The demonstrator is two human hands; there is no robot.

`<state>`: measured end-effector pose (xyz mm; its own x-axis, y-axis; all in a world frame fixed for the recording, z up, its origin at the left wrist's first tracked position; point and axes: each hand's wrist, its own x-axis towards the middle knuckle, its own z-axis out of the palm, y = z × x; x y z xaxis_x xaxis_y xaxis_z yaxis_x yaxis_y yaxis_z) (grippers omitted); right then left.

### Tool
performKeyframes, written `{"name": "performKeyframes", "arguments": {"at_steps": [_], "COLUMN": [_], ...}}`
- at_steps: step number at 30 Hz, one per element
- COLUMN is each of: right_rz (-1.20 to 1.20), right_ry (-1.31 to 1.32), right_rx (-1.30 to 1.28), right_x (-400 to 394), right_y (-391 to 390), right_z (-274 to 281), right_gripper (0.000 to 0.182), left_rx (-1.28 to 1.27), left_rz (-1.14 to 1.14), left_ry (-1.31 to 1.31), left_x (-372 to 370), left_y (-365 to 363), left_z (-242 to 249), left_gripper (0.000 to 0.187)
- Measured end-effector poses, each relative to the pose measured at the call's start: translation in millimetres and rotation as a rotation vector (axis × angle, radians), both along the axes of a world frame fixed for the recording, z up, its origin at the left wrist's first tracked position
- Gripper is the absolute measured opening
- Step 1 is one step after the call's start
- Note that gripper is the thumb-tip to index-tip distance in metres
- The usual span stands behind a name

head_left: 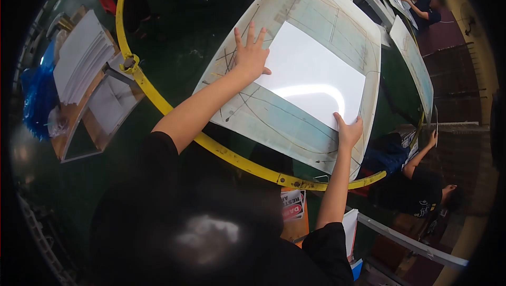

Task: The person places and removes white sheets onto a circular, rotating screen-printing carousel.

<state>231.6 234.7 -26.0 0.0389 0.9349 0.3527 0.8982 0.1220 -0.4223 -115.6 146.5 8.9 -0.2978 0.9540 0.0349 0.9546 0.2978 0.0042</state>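
Note:
A glossy white sheet (316, 70) lies on a worn, pale board (284, 120) marked with dark lines. My left hand (252, 54) is spread at the sheet's left edge, its fingers apart on the board and its thumb by the sheet's edge. At the sheet's lower right corner, my right hand (348, 129) has its thumb on the white surface, with the other fingers partly hidden at the edge. A bright curved reflection crosses the lower part of the sheet.
A curved yellow rail (232, 160) runs between my body and the board. Stacked white sheets (84, 57) stand in a wooden rack at left. Similar boards (414, 67) are at right, where co-workers (421, 9) are present.

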Motion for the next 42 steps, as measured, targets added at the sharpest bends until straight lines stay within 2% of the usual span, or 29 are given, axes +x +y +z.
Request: {"name": "performKeyframes", "arguments": {"at_steps": [10,14,21,22,25,29,30,33,35,36,37,38,39,40,42], "right_rz": [0.056,0.082,0.083,0.066,-0.01,0.287,0.315,0.521,0.498,0.606,0.64,0.616,0.584,0.509,0.303], "right_ry": [0.169,0.103,0.161,0.083,-0.18,-0.056,-0.057,-0.363,-0.061,0.08,0.054,-0.013,-0.077,-0.097,-0.119], "right_rx": [0.0,0.112,-0.013,0.004,0.152,-0.024,-0.05,-0.076,-0.13,-0.187,-0.157,-0.155,-0.167,-0.172,-0.206], "right_x": [-22.3,-1.0,0.2,1.2,0.5,-1.2,-1.0,12.6,28.8,36.7,41.0,63.9,92.0,111.3,164.6], "right_y": [-24.0,-4.6,-10.1,-9.7,-9.7,-13.0,-15.7,-38.4,-54.1,-85.2,-121.0,-145.9,-168.0,-194.4,-242.3], "right_z": [25.7,-9.2,-1.5,-2.7,-2.5,5.6,13.2,43.6,25.8,46.4,72.3,69.1,63.2,70.2,56.4], "right_gripper": [0.08,0.081,0.086,0.086,0.08,0.044,0.027,0.041,0.048,0.052,0.049,0.049,0.05,0.052,0.062], "left_rx": [0.021,-0.006,-0.04,-0.04,-0.061,-0.045,-0.031,0.302,0.428,0.507,0.557,0.477,0.388,0.237,0.145], "left_rz": [0.01,0.009,0.036,0.041,0.041,0.038,0.039,-0.027,-0.21,-0.326,-0.552,-0.683,-0.746,-0.666,-0.538], "left_ry": [-0.004,0.028,0.042,0.041,0.051,0.132,0.164,0.358,-0.087,-0.247,-0.372,-0.632,-0.846,-0.984,-0.953], "left_x": [-0.6,1.4,7.6,7.9,11.0,19.7,21.6,32.7,55.7,64.9,64.3,68.9,73.4,80.5,83.4], "left_y": [-0.8,0.2,-1.3,-1.4,-2.7,-1.5,-0.5,-4.6,-44.5,-68.6,-91.0,-126.2,-155.3,-191.0,-246.6], "left_z": [-6.5,-2.8,2.2,1.8,5.4,3.0,0.5,-25.7,-0.9,3.4,2.0,14.3,13.7,23.8,4.4], "left_gripper": [0.059,0.058,0.058,0.058,0.058,0.059,0.06,0.063,0.064,0.064,0.058,0.049,0.032,0.02,0.014]}}
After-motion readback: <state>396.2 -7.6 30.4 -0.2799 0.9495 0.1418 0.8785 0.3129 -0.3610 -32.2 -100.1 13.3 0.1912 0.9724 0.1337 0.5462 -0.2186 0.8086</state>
